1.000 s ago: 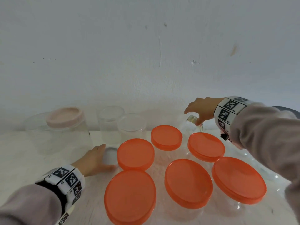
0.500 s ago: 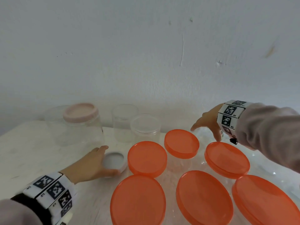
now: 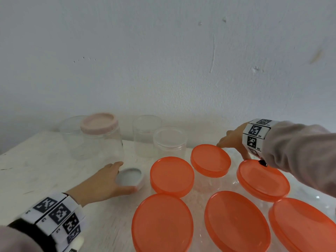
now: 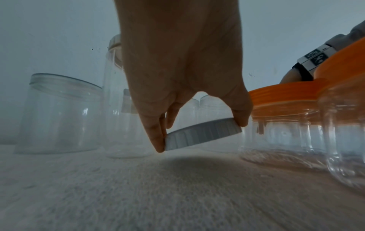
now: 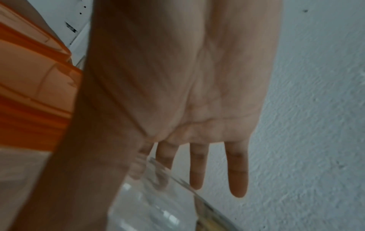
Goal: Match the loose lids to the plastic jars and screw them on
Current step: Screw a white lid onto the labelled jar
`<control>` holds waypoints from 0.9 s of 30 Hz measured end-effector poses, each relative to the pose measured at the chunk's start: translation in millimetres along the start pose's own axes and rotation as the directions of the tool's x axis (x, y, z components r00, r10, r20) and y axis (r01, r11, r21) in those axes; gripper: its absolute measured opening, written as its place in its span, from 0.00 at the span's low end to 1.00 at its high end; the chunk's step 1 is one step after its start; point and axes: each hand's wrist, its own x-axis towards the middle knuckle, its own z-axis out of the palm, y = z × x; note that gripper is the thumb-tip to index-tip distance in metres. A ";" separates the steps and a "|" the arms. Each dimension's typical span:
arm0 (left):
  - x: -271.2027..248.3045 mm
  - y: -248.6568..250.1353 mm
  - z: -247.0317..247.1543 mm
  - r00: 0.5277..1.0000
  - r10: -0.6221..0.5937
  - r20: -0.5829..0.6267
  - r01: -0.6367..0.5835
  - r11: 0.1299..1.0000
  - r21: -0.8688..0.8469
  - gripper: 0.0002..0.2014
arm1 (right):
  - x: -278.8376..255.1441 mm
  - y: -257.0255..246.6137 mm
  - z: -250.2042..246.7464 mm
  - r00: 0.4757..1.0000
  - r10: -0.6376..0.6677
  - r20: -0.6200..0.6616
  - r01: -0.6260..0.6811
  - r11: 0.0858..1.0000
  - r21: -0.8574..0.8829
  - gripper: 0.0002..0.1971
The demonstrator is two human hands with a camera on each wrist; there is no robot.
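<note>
White lid sits tilted in our left hand, pinched by its rim just above the surface, beside the orange-lidded jars. Our right hand reaches behind them, fingers straight, over a clear jar.

Head looks down; wrists close, sharing jars.

I see small lid on table, left of lidded jars; open jars behind; capped jar far left.
</note>
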 end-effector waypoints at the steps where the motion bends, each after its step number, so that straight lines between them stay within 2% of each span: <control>1: -0.1 -0.4 -0.6 1.000 0.000 -0.012 0.000 1.000 0.002 0.57 | -0.7 0.0 -1.2 1.000 0.005 0.002 -0.005 1.000 0.007 0.57; 7: -1.4 3.8 -3.0 0.998 0.004 -0.069 -0.003 1.000 0.009 0.51 | -10.4 5.9 -8.8 0.999 0.041 -0.007 -0.040 0.994 0.105 0.56; 11: -5.0 7.6 -7.5 0.996 0.038 -0.080 -0.042 0.998 -0.047 0.41 | -22.5 17.9 -12.2 0.994 0.070 -0.087 -0.051 0.977 0.206 0.54; 16: -11.8 11.0 -13.0 0.991 0.086 -0.104 -0.098 0.989 -0.113 0.46 | -43.6 29.3 -14.8 0.968 0.149 -0.201 -0.077 0.942 0.328 0.52; 23: -20.8 12.4 -16.0 0.963 0.192 -0.189 -0.236 0.940 -0.247 0.36 | -79.1 35.1 -18.3 0.883 0.307 -0.356 -0.036 0.800 0.599 0.48; 27: -26.6 6.0 -20.6 0.948 0.228 -0.223 -0.293 0.900 -0.323 0.35 | -97.7 29.6 -24.7 0.804 0.393 -0.446 0.084 0.668 0.740 0.48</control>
